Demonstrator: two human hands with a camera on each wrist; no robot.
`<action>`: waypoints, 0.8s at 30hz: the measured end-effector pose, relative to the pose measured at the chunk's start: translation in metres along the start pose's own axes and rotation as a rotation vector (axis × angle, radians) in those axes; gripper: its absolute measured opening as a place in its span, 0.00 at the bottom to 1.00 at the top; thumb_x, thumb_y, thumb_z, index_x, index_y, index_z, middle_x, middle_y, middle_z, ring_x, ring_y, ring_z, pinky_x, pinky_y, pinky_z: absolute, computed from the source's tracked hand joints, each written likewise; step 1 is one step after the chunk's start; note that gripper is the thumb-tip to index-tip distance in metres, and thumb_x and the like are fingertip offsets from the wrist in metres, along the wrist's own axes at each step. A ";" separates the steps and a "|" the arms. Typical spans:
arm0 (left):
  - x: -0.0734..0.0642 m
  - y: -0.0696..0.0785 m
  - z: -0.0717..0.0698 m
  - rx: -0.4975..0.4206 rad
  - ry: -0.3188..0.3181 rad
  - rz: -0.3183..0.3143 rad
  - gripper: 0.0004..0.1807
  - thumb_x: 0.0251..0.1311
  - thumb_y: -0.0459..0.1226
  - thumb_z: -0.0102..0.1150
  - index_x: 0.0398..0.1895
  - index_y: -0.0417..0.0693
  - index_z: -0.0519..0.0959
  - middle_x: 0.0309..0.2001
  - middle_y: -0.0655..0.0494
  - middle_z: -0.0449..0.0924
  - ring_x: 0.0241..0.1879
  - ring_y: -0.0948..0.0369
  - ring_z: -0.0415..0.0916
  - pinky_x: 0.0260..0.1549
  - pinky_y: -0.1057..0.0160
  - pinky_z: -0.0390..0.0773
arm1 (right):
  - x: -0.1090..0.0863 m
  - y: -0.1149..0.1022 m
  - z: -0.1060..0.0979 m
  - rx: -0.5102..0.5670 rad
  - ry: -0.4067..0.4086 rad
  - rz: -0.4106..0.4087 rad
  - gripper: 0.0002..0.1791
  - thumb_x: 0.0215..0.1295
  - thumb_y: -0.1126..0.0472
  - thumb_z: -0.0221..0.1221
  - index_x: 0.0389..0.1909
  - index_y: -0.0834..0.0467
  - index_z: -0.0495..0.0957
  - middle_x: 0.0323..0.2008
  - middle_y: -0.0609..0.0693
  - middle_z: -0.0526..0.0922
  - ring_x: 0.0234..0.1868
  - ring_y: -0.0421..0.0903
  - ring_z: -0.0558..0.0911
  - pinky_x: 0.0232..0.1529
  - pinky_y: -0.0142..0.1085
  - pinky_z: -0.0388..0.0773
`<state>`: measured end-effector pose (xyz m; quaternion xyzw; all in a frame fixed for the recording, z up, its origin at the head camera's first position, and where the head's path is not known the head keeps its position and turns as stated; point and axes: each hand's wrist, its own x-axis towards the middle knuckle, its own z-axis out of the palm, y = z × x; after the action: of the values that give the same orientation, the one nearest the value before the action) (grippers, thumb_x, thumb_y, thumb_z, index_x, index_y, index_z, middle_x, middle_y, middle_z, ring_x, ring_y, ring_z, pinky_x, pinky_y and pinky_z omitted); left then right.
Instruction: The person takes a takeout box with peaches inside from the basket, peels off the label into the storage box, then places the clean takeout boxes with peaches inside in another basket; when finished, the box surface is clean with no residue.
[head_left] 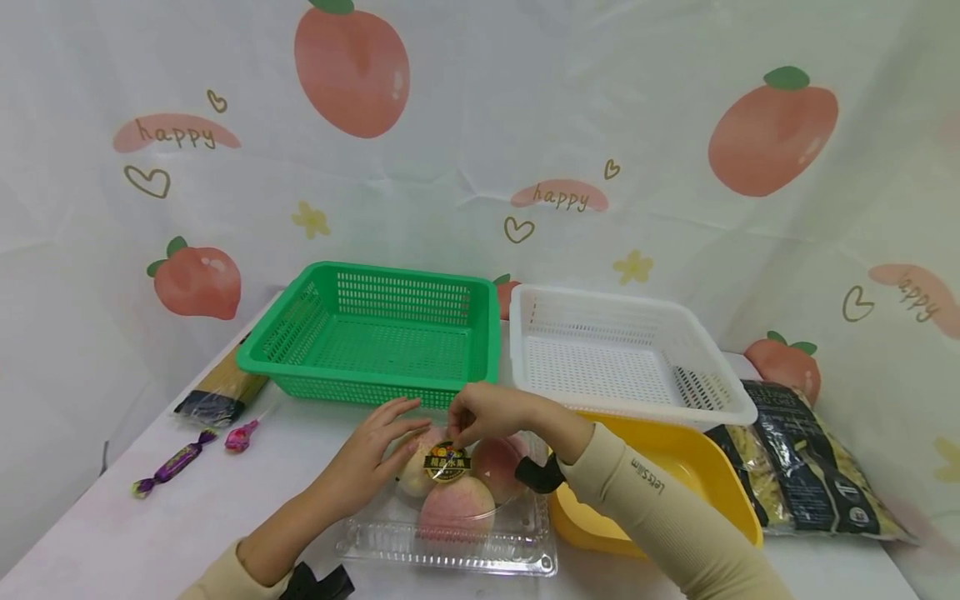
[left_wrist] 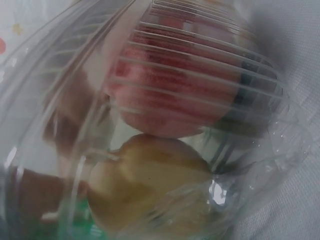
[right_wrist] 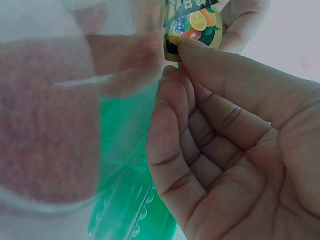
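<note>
A clear plastic clamshell box (head_left: 517, 552) with several pink and yellowish peaches (head_left: 457, 504) inside sits at the front middle of the table. On its lid is a round black-and-gold fruit sticker (head_left: 447, 463). My right hand (head_left: 491, 410) pinches the sticker's edge between thumb and finger, and the right wrist view shows that edge of the sticker (right_wrist: 197, 25) lifted. Along the box's left side lies my left hand (head_left: 371, 454), fingers extended against the lid. Through the plastic, the left wrist view shows a red peach (left_wrist: 175, 85) and a yellowish one (left_wrist: 150, 180).
A green basket (head_left: 367, 387) and a white basket (head_left: 637, 400) stand behind the box. To the right are a yellow tub (head_left: 738, 508) and a bag of pasta (head_left: 817, 467). Two wrapped candies (head_left: 176, 463) and a noodle packet (head_left: 225, 387) lie left.
</note>
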<state>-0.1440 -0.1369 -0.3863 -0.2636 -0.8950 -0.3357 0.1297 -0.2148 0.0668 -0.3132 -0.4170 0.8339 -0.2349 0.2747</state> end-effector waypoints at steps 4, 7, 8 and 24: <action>-0.001 0.000 0.000 0.000 0.019 0.019 0.15 0.62 0.37 0.56 0.51 0.45 0.78 0.62 0.45 0.70 0.64 0.43 0.61 0.55 0.38 0.67 | 0.000 0.001 0.001 0.035 -0.008 0.002 0.05 0.59 0.69 0.60 0.25 0.64 0.77 0.24 0.49 0.81 0.26 0.34 0.76 0.30 0.21 0.74; -0.001 0.001 0.001 0.008 0.051 0.045 0.14 0.61 0.38 0.56 0.50 0.46 0.79 0.60 0.45 0.71 0.63 0.44 0.63 0.54 0.38 0.69 | -0.001 0.002 0.001 0.037 -0.012 -0.006 0.05 0.60 0.68 0.59 0.26 0.63 0.77 0.24 0.49 0.80 0.27 0.37 0.78 0.30 0.22 0.74; -0.001 0.001 0.001 0.006 0.058 0.051 0.14 0.61 0.38 0.56 0.50 0.46 0.79 0.60 0.45 0.71 0.63 0.44 0.63 0.53 0.38 0.69 | -0.001 0.002 0.001 0.036 -0.013 -0.009 0.04 0.60 0.68 0.59 0.26 0.63 0.76 0.24 0.49 0.80 0.28 0.38 0.78 0.30 0.22 0.74; -0.002 0.002 -0.003 0.031 -0.052 -0.005 0.22 0.64 0.36 0.53 0.60 0.37 0.71 0.65 0.44 0.66 0.67 0.44 0.57 0.60 0.39 0.63 | -0.005 0.005 -0.003 0.056 -0.047 -0.067 0.04 0.64 0.68 0.55 0.30 0.63 0.74 0.29 0.51 0.81 0.31 0.42 0.79 0.33 0.23 0.75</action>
<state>-0.1413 -0.1385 -0.3838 -0.2682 -0.9037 -0.3151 0.1097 -0.2169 0.0747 -0.3128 -0.4424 0.8057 -0.2576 0.2979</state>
